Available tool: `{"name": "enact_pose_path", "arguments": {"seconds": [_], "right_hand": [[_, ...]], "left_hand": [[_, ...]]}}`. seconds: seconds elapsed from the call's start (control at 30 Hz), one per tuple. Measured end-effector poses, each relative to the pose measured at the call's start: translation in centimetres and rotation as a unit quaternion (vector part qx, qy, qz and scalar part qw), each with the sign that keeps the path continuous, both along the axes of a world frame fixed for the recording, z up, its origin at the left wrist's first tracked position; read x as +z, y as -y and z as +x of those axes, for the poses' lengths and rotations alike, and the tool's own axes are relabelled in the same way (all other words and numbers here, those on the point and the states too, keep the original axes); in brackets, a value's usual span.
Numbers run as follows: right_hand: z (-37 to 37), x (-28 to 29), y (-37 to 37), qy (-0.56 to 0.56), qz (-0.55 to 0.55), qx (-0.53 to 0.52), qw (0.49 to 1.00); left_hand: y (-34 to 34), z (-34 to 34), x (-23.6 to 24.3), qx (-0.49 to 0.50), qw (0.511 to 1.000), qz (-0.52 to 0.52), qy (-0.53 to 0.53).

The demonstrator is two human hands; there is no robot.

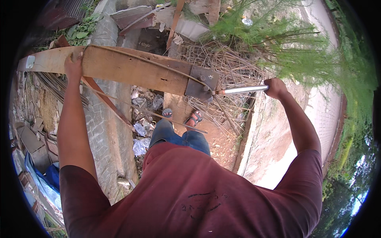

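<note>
My left hand is closed on a thin metal rod where it bends at the upper edge of a long wooden plank. The rod runs along the plank to a dark metal plate with round fittings at the plank's right end. My right hand grips a silver pipe handle, whose rusty left end meets that plate. A second length of thin rod slopes below the plank, over my legs.
Tangled steel wire pieces lie beyond the plate, beside feathery green branches. A concrete ledge runs along the left, with plastic litter beside it. Planks, rubble and blue sheeting lie far left; a pale wall is right.
</note>
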State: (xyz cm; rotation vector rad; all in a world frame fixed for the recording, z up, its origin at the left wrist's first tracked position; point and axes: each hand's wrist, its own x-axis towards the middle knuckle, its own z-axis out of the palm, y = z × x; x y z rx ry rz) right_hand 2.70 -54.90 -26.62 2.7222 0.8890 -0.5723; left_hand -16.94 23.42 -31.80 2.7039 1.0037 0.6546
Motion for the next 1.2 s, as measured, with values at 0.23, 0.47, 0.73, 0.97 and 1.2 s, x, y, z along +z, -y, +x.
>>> {"name": "enact_pose_path", "arguments": {"seconds": [0.23,0.47,0.73,0.97,1.2], "right_hand": [[-18.3,3.0,-1.6,0.026,0.014,-0.308,0.951],[-29.3,3.3,-7.8,0.084,0.017,-0.501,0.861],[-29.7,1.3,-6.0,0.155,0.056,-0.46,0.872],[-28.0,-1.2,-3.7,0.164,0.253,-0.425,0.854],[-30.1,-2.3,-13.6,-0.124,0.552,-0.431,0.703]], "left_hand": [[1.6,0.1,0.1,0.01,1.0,-0.012,0.003],[1.4,0.1,0.2,-0.01,1.0,0.01,-0.007],[2.4,0.6,1.5,-0.022,0.999,-0.028,-0.005],[3.1,1.0,2.6,0.009,0.998,-0.05,-0.044],[1.7,0.8,1.3,0.012,0.996,-0.082,-0.038]]}}
